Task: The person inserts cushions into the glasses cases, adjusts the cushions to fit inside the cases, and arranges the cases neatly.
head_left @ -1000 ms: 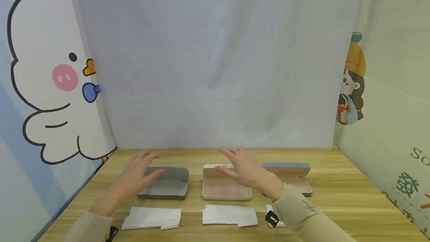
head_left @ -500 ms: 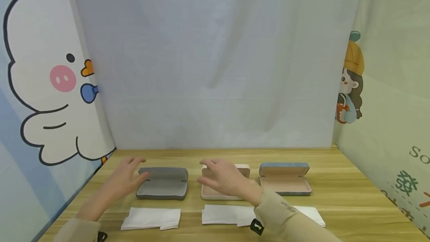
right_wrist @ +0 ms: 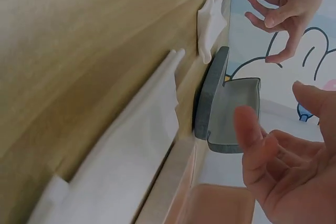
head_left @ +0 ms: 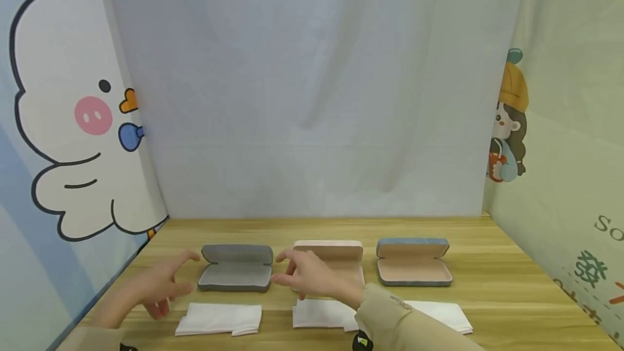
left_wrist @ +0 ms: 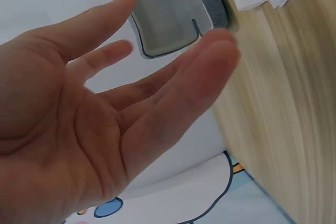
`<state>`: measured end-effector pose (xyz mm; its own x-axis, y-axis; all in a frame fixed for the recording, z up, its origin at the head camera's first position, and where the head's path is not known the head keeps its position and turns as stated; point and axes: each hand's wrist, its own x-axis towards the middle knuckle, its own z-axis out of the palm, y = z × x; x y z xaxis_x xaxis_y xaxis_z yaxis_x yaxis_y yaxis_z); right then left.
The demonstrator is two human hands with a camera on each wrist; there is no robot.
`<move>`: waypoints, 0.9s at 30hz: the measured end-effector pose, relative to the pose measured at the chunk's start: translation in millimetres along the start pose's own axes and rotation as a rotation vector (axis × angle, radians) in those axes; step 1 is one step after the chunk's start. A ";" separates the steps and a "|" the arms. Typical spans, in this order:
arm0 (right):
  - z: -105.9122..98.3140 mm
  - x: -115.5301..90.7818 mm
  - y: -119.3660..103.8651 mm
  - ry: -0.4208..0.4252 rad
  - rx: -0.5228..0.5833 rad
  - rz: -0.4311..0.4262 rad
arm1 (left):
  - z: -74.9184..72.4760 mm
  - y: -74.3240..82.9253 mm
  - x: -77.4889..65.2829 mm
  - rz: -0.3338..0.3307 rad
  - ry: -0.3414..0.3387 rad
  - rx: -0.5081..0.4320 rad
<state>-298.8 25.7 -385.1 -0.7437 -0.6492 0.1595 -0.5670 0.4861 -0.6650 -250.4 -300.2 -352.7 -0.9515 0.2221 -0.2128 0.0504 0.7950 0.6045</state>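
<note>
A grey glasses case [head_left: 235, 277] stands with its lid raised on the wooden table, nothing visible inside. To its left is my left hand [head_left: 153, 287], fingers spread and loosely bent, apart from the case. On the other side my right hand [head_left: 317, 276] hovers in front of a pale pink glasses case [head_left: 336, 253], hiding part of it. Neither hand holds anything. The left wrist view shows the left palm [left_wrist: 68, 129] near the grey case [left_wrist: 163, 14]. In the right wrist view, the right fingers [right_wrist: 252, 129] are loosely curved near the grey case [right_wrist: 234, 108].
A blue glasses case [head_left: 414, 272] with a raised lid stands at the right. Folded white cloths lie in front of the cases: one at left [head_left: 219, 319], a middle cloth [head_left: 319, 314] and a right cloth [head_left: 446, 314], partly behind the sleeve. A white curtain [head_left: 312, 96] hangs behind.
Both hands have moved left and lower. The right hand has left the blue case and now overlaps the pink one. The left hand no longer covers the grey case. The cases have stayed put.
</note>
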 end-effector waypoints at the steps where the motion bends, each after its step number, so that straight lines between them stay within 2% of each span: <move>1: 2.7 0.0 -0.3 -0.015 0.061 0.020 | 0.2 -1.3 -1.0 -0.033 -0.018 -0.021; 4: 11.2 -0.7 -0.7 -0.050 0.176 0.073 | 2.7 -3.7 -3.1 -0.095 -0.035 -0.069; 8: 22.8 -3.8 -2.2 -0.086 0.307 0.130 | 10.3 -7.0 -5.2 -0.146 -0.024 -0.107; 12: 35.8 -7.5 -4.4 -0.070 0.410 0.190 | 18.4 -11.0 -9.1 -0.213 -0.037 -0.095; 17: 49.9 -11.1 -7.9 -0.046 0.469 0.251 | 25.3 -14.2 -9.0 -0.289 -0.080 -0.034; 24: 61.6 -13.1 -12.9 -0.060 0.565 0.318 | 38.0 -20.5 -5.6 -0.296 -0.015 -0.032; 27: 65.3 -13.0 -14.8 -0.047 0.595 0.334 | 42.7 -22.5 -2.6 -0.309 -0.011 -0.015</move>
<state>-257.7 -11.3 -424.9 -0.8212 -0.5513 -0.1473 -0.0084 0.2699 -0.9629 -236.1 -294.6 -398.5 -0.9178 -0.0227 -0.3963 -0.2452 0.8175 0.5211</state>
